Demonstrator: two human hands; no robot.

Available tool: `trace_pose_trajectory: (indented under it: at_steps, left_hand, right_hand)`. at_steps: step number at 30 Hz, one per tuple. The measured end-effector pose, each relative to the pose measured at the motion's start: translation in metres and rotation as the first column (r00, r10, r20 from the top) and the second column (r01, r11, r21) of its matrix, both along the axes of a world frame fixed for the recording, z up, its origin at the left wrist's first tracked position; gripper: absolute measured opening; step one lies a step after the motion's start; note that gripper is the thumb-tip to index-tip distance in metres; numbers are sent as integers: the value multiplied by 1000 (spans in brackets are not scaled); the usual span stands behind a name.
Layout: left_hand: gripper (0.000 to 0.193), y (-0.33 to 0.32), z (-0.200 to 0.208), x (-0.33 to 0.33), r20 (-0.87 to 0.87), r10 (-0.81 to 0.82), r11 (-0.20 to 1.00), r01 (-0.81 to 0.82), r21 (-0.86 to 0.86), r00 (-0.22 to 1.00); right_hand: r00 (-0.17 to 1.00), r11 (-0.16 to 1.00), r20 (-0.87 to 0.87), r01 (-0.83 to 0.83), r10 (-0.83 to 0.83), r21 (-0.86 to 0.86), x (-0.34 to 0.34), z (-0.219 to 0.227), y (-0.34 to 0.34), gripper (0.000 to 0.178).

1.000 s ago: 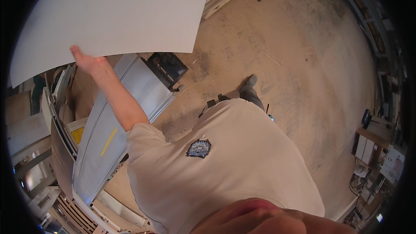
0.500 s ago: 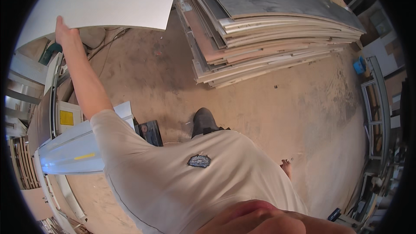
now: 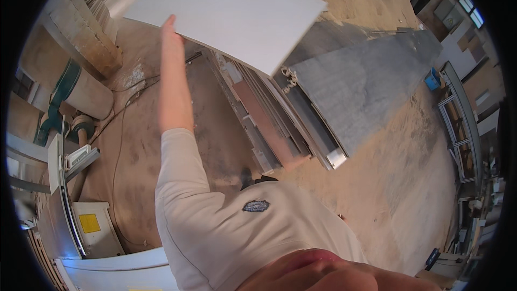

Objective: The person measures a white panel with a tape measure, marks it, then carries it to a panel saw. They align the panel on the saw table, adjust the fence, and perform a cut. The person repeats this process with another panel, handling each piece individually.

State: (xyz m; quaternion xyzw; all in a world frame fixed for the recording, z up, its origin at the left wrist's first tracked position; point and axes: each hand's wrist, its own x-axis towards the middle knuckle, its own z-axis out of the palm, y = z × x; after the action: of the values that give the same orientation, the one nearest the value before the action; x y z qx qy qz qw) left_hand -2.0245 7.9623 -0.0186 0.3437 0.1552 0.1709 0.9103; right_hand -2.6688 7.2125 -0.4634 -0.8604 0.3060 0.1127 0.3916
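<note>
My left arm stretches out far ahead. The left hand [image 3: 171,31] grips the near edge of a white rectangular panel [image 3: 229,11], thumb on top and the other fingers hidden beneath. The panel is held out over the near end of a stack of sheets [image 3: 269,110], covering part of it; whether it touches the stack I cannot tell. Only a sliver of my right hand [image 3: 341,216] shows beside my shirt at the lower right. Its fingers are hidden.
A large dark sheet [image 3: 361,86] tops the stack. To the left are a white machine housing [image 3: 97,231] with a yellow label, a green-framed machine [image 3: 64,89] and cables [image 3: 123,113] across the floor. A blue container [image 3: 432,79] and a metal frame [image 3: 460,129] stand right.
The white panel has swung right and farther ahead with my left hand, over the stack's end. My view has turned left, and less of my right hand shows.
</note>
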Motion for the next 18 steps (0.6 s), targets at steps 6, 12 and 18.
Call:
trace_pose_trajectory:
  at_steps: [6, 12, 18]
  left_hand:
    - [43, -62, -92, 92, 12, -136, 987, 137, -81, 991]
    - [43, -70, -116, 139, -130, -136, 988, 144, 52, 982]
    - [49, -60, -120, 162, -296, -126, 892, 238, 383, 947]
  right_hand:
    - [997, 999, -64, 36, -37, -25, -19, -42, 51, 28]
    - [983, 991, -143, 121, -113, 52, -21, -76, 107, 25]
    - [996, 990, 63, -73, 66, 123, -7, -97, 140, 26]
